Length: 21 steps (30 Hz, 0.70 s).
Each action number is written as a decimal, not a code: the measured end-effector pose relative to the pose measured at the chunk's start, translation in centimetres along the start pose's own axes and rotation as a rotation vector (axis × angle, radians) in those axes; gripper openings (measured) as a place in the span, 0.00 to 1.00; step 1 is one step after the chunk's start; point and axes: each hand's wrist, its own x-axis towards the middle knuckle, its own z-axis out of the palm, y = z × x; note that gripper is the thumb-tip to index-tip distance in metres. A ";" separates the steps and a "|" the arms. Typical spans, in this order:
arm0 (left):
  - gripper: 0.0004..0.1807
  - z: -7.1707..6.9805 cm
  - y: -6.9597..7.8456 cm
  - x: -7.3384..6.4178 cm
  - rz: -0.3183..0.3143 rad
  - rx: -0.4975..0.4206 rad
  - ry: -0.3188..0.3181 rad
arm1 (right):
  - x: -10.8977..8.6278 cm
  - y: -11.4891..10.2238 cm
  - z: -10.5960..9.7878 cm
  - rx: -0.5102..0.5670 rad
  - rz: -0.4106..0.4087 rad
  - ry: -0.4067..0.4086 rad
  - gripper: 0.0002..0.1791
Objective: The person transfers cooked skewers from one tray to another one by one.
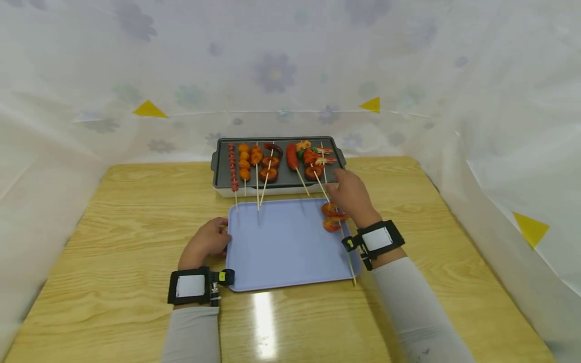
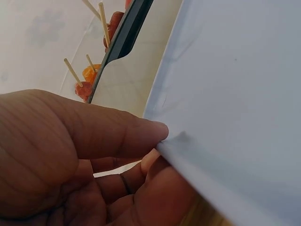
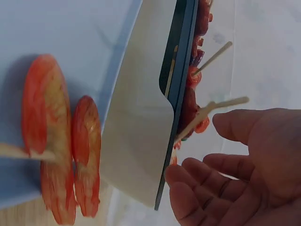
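Observation:
My left hand (image 1: 209, 241) pinches the left rim of a pale blue tray (image 1: 286, 247) between thumb and fingers; the left wrist view shows the thumb (image 2: 141, 134) on top of the rim. On the tray's right side lies a skewer with two shrimp (image 1: 333, 223), its stick reaching past the front rim. My right hand (image 1: 354, 196) is at the front right corner of a dark grill pan (image 1: 283, 177). Thumb and fingers stand apart beside a protruding skewer stick (image 3: 214, 113), with no grip on it visible. Another shrimp skewer (image 1: 324, 161) lies on the pan near that hand.
More skewers lie across the pan: small red pieces (image 1: 232, 169), orange balls (image 1: 244, 164), round brown-orange slices (image 1: 269, 175) and a red sausage (image 1: 292, 157). Several sticks overhang the pan's front edge towards the tray. A pale floral curtain (image 1: 277, 73) hangs behind the wooden table (image 1: 131, 242).

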 end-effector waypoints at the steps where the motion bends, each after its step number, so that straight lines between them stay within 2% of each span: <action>1: 0.27 0.0 0.0 0.0 0.007 0.002 -0.004 | 0.2 0.0 0.1 0.004 0.011 -0.006 0.28; 4: 0.27 0.2 0.0 0.0 0.010 -0.001 -0.005 | 0.7 0.0 0.5 0.005 0.027 -0.024 0.27; 8: 0.26 0.3 -0.1 0.1 0.006 -0.010 0.004 | 1.1 0.2 0.6 0.059 0.037 -0.071 0.26; 11: 0.26 0.3 -0.1 0.1 0.003 -0.011 0.008 | 1.3 0.5 0.3 0.133 0.070 -0.118 0.27; 16: 0.26 0.3 -0.1 0.1 -0.003 -0.015 0.009 | 1.6 1.0 -0.1 0.185 0.133 -0.174 0.27; 18: 0.26 0.3 0.0 0.1 -0.004 -0.017 0.012 | 1.8 1.2 -0.2 0.199 0.131 -0.189 0.26; 21: 0.26 0.3 0.0 0.1 -0.003 -0.013 0.017 | 2.0 1.5 -0.4 0.294 0.137 -0.228 0.20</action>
